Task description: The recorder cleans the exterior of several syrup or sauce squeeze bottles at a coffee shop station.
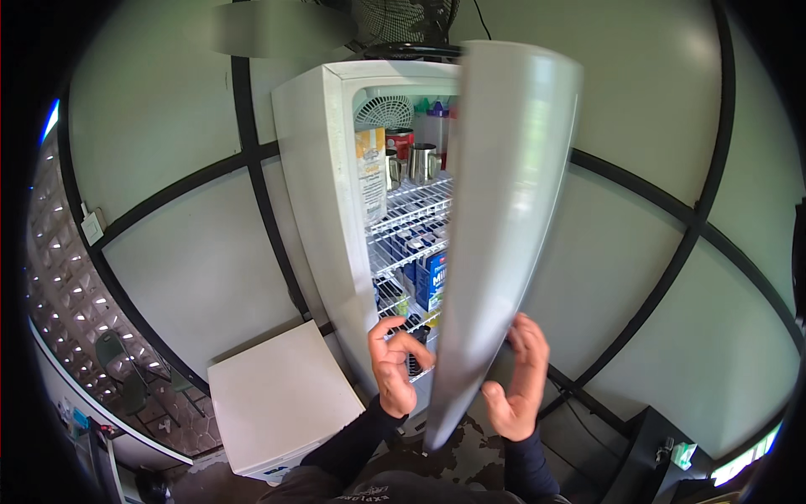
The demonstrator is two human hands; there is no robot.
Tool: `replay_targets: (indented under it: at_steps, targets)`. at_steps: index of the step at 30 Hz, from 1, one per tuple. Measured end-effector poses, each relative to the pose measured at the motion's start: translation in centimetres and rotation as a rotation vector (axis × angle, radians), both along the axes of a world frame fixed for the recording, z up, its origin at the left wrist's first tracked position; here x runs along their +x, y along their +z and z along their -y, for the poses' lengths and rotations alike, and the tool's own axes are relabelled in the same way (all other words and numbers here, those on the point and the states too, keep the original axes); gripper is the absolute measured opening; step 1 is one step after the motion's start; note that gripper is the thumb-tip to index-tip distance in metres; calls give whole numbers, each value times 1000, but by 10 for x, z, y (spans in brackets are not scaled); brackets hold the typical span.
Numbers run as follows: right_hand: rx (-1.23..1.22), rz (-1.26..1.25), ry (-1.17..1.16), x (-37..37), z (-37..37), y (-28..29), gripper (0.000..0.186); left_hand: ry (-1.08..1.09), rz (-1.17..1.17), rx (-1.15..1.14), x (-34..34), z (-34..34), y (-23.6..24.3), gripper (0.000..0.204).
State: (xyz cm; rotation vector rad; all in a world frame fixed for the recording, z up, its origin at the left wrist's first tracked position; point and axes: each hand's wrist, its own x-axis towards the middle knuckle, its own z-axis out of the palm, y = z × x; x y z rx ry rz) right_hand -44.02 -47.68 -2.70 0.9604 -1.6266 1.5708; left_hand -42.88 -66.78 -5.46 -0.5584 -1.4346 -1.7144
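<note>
A tall white fridge stands against the wall with its door partly open, edge-on toward me. My left hand is in front of the lower shelves with fingers curled, holding nothing that I can see. My right hand is beside the door's lower outer face, fingers spread and bent, close to or touching it. Inside are wire shelves, metal mugs, a tall yellow-and-white carton, blue milk cartons and bottles on the top shelf.
A low white box-shaped unit sits on the floor left of the fridge. A fan stands on top of the fridge. A dark bin-like thing is at the lower right. Panelled walls with black frame strips surround the space.
</note>
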Motion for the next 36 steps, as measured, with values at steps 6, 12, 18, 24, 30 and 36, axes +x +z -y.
replay_targets:
  at_steps: [6, 12, 18, 24, 30, 36]
  targets:
    - [-286, 104, -280, 7, -89, -9, 130, 48, -29, -69, -164, -31, 61, 37]
    - [-218, 23, -585, -28, -196, 14, 125, 934, -172, -362, -396, -19, 190, 80]
    - [-199, -8, -532, -76, -289, 19, 108, 1071, 469, -445, -475, 10, 218, 92]
    - [-283, 60, -470, -111, -340, 16, 116, 724, 342, -543, -456, 44, 225, 85]
    - [-308, 62, -453, -131, -362, 15, 114, 335, 202, -456, -370, 20, 200, 64]
    - [-234, 30, -392, -144, -384, 3, 111, -32, 105, -111, -277, -33, 195, 42]
